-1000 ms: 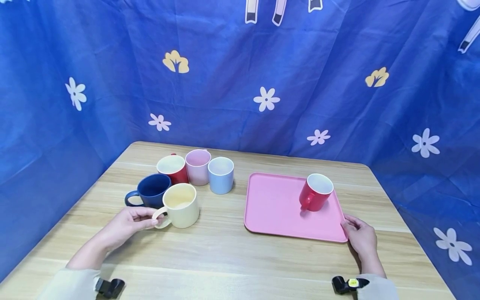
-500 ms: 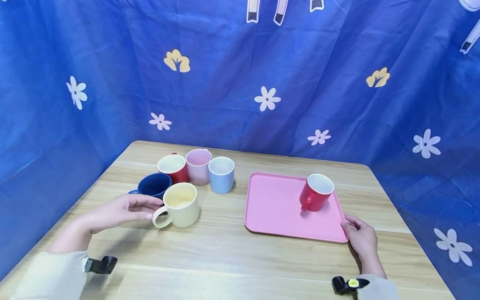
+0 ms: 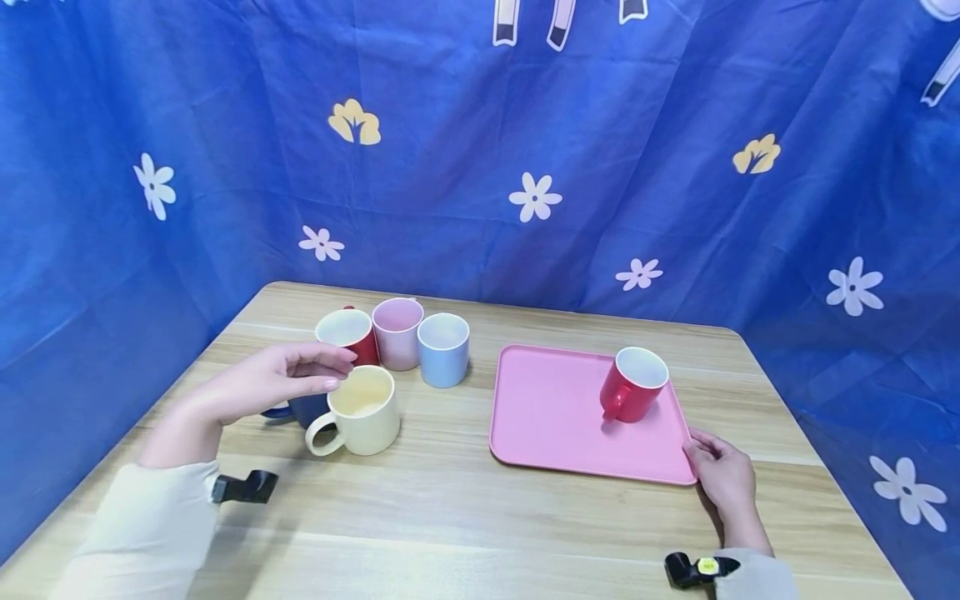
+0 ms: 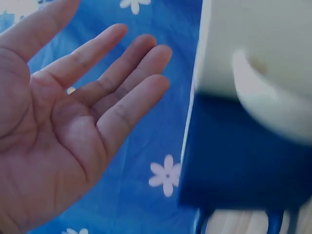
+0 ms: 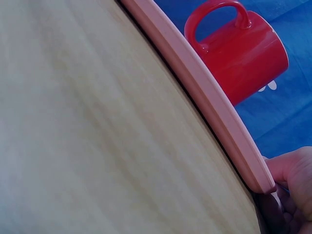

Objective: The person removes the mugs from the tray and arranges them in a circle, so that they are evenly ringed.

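My left hand (image 3: 281,383) hovers over the dark blue mug (image 3: 309,410), hiding most of it, with its fingertips near the rim of the cream mug (image 3: 369,427). In the left wrist view its fingers (image 4: 131,107) are loosely extended and hold nothing. The cream mug stands upright, its handle to the left. At the right, my right hand (image 3: 726,479) pinches the near right corner of the pink tray (image 3: 555,417); in the right wrist view the thumb lies at the tray's edge (image 5: 214,105). A red mug (image 3: 628,396) with a white inside stands on the tray's right part.
Behind the cream mug stand a red mug (image 3: 363,346), a pink mug (image 3: 397,346) and a light blue mug (image 3: 442,362), close together on the wooden table (image 3: 420,533). A blue patterned curtain (image 3: 465,233) surrounds the table's back and sides.
My left hand has let go of the cream mug's handle, drawn back, then risen forward over the dark blue mug. The right hand and tray have stayed put.
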The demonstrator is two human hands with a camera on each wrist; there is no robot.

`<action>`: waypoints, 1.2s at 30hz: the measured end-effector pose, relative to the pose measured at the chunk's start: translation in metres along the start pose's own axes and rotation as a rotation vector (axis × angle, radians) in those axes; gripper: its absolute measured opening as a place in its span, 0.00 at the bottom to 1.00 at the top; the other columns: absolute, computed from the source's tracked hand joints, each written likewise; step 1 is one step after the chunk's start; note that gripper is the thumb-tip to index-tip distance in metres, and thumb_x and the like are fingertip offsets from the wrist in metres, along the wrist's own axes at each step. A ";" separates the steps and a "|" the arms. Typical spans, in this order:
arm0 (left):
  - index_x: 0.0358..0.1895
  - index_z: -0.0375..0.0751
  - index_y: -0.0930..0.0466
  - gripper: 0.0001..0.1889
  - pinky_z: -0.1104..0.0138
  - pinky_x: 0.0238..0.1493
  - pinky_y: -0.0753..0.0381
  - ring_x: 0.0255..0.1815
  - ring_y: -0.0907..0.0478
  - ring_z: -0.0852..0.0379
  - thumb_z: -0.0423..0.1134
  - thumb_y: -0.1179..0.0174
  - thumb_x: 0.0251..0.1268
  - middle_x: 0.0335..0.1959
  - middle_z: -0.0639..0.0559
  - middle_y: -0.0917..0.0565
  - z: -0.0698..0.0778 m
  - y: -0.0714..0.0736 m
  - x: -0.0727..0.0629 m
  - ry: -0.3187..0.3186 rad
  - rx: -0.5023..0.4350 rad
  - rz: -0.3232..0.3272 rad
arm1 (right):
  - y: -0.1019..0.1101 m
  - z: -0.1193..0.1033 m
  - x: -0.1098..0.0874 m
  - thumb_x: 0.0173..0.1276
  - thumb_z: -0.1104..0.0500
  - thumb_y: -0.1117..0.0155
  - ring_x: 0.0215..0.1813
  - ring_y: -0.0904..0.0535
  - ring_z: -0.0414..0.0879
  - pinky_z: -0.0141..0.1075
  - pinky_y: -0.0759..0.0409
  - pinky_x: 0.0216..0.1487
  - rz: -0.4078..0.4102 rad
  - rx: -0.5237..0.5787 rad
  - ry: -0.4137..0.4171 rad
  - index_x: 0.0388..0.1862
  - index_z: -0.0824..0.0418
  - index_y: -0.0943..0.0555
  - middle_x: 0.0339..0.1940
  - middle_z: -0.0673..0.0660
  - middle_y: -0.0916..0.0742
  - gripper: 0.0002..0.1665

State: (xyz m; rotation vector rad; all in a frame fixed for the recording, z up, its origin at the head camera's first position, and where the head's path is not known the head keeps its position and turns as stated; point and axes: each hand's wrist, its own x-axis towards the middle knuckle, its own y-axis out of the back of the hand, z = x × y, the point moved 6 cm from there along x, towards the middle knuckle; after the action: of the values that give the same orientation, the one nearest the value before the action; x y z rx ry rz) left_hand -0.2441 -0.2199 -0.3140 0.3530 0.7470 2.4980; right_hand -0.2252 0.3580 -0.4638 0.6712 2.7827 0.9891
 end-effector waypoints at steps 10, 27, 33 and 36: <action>0.55 0.27 0.25 0.18 0.69 0.49 0.23 0.48 0.20 0.54 0.31 0.39 0.64 0.48 0.39 0.19 0.024 -0.029 0.050 -0.037 -0.091 0.099 | -0.001 0.001 0.000 0.68 0.57 0.40 0.45 0.20 0.45 0.25 0.29 0.41 0.007 -0.012 -0.008 0.53 0.68 0.19 0.46 0.63 0.14 0.20; 0.57 0.29 0.25 0.20 0.63 0.50 0.22 0.49 0.20 0.51 0.33 0.38 0.63 0.51 0.41 0.19 0.053 -0.108 0.129 -0.074 -0.199 0.015 | -0.001 0.001 0.001 0.68 0.55 0.40 0.41 0.20 0.39 0.19 0.29 0.34 -0.003 -0.012 -0.011 0.54 0.68 0.20 0.45 0.63 0.14 0.21; 0.56 0.29 0.24 0.19 0.66 0.49 0.22 0.47 0.19 0.52 0.32 0.38 0.62 0.48 0.42 0.18 0.063 -0.133 0.152 -0.093 -0.248 -0.003 | -0.001 0.002 0.002 0.69 0.55 0.40 0.39 0.22 0.33 0.19 0.30 0.35 -0.006 -0.005 -0.013 0.55 0.68 0.20 0.46 0.64 0.15 0.21; 0.56 0.31 0.23 0.19 0.67 0.49 0.23 0.46 0.19 0.53 0.33 0.37 0.62 0.47 0.42 0.18 0.066 -0.147 0.162 -0.099 -0.241 -0.018 | -0.001 0.002 0.002 0.68 0.55 0.40 0.38 0.24 0.30 0.19 0.30 0.35 -0.006 -0.007 -0.015 0.54 0.67 0.20 0.46 0.63 0.15 0.21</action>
State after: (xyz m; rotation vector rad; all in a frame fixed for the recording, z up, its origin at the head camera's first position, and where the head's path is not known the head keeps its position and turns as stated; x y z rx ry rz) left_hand -0.2973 0.0015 -0.3280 0.3776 0.4019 2.4980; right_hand -0.2268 0.3593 -0.4655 0.6656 2.7657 0.9877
